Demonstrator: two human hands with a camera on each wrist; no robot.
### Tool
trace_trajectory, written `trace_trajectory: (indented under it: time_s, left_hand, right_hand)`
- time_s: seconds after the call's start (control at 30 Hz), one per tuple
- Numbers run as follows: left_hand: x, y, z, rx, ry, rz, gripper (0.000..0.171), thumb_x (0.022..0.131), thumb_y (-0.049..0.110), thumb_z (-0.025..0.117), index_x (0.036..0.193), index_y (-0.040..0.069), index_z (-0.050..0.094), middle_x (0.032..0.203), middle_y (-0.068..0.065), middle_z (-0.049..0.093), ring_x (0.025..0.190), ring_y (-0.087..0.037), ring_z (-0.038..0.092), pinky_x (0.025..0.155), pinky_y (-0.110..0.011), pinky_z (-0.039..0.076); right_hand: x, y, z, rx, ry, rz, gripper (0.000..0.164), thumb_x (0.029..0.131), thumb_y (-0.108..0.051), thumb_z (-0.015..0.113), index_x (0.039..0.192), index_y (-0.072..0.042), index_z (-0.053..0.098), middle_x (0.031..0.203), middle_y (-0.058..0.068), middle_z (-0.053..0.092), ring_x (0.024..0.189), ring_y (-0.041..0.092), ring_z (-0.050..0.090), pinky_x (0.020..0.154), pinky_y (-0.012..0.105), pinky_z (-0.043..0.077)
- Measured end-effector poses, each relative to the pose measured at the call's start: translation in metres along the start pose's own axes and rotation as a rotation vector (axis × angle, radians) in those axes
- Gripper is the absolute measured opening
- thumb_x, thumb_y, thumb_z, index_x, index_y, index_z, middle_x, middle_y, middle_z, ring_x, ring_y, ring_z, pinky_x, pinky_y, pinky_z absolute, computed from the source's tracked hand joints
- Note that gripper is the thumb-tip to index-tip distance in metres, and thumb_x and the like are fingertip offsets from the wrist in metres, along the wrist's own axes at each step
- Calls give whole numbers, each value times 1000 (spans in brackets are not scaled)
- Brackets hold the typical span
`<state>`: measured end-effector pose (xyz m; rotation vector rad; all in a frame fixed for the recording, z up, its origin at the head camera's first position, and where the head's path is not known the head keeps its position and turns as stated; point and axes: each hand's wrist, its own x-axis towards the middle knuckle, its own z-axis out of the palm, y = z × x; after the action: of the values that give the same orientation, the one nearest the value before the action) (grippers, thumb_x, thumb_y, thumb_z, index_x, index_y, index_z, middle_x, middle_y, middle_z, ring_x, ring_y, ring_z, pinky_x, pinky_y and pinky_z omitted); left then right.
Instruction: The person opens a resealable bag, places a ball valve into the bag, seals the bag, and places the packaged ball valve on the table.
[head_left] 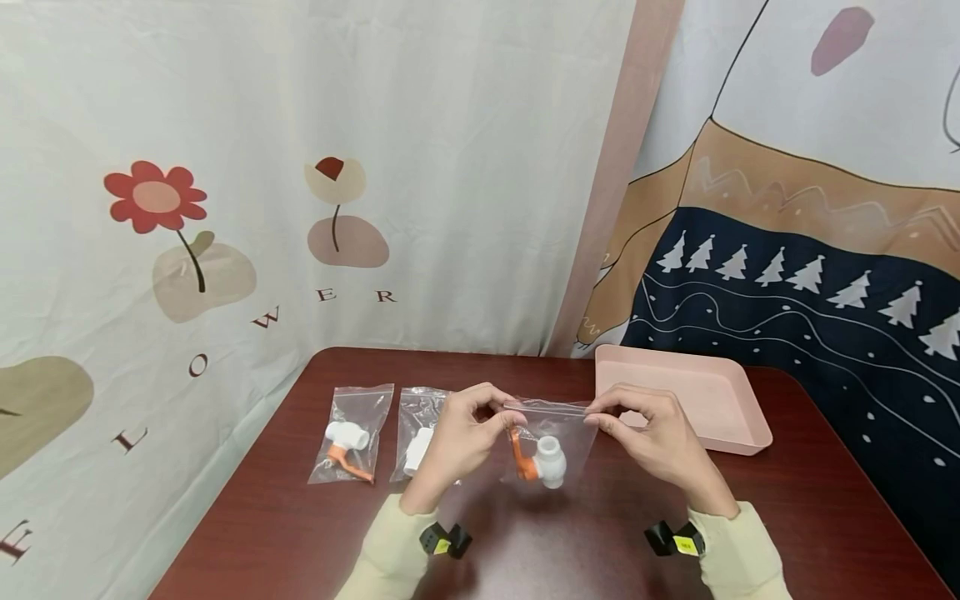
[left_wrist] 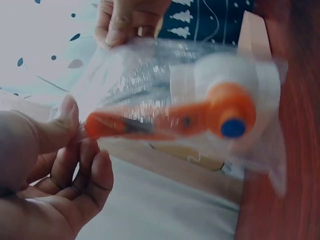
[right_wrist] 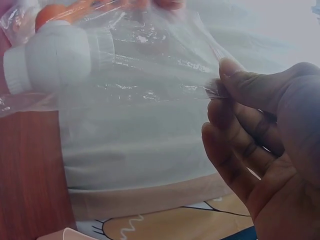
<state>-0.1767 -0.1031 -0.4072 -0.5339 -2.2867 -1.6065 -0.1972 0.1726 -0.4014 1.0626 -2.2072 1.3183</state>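
Between both hands hangs a clear zip bag (head_left: 577,433), held by its top corners above the table. My left hand (head_left: 468,433) pinches the left corner between thumb and finger; my right hand (head_left: 652,429) pinches the right one. Inside the bag is a white ball valve (head_left: 551,462) with an orange lever handle (left_wrist: 175,120). In the left wrist view a blue dot marks the handle's hub. From the right wrist, the valve's white body (right_wrist: 57,57) shows through the plastic.
Two more zip bags lie on the dark red table (head_left: 300,542) to the left: one bag (head_left: 363,404) with a white and orange valve, another bag (head_left: 420,404) partly behind my left hand. A pink tray (head_left: 697,392) stands at the back right. Printed curtains hang behind.
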Motion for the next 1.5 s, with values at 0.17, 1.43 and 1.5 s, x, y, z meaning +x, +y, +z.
trace_trajectory:
  time_s: [0.17, 1.43, 1.5]
  left_hand:
    - [0, 1, 1, -91, 24, -40, 4, 85, 15, 83, 87, 13, 80, 89, -5, 78, 70, -6, 63, 63, -17, 49]
    - [1, 7, 21, -186, 38, 111, 8, 82, 13, 87, 83, 6, 82, 72, -8, 72, 55, -9, 60, 49, -20, 50]
    - [0, 9, 23, -165, 46, 109, 10, 82, 16, 87, 85, 8, 83, 72, -7, 73, 57, -5, 59, 50, -20, 50]
  right_hand:
    - [0, -1, -1, 5, -1, 59, 15, 88, -12, 81, 97, -24, 77, 88, 1, 76, 82, 3, 66, 74, 16, 54]
    - [20, -27, 27, -61, -62, -54, 20, 89, -10, 80, 99, -26, 75, 89, -13, 70, 80, 6, 62, 70, 24, 55]
    - [20, -29, 29, -75, -55, -51, 20, 89, -9, 80, 97, -27, 76, 88, -14, 68, 80, 5, 60, 69, 22, 54]
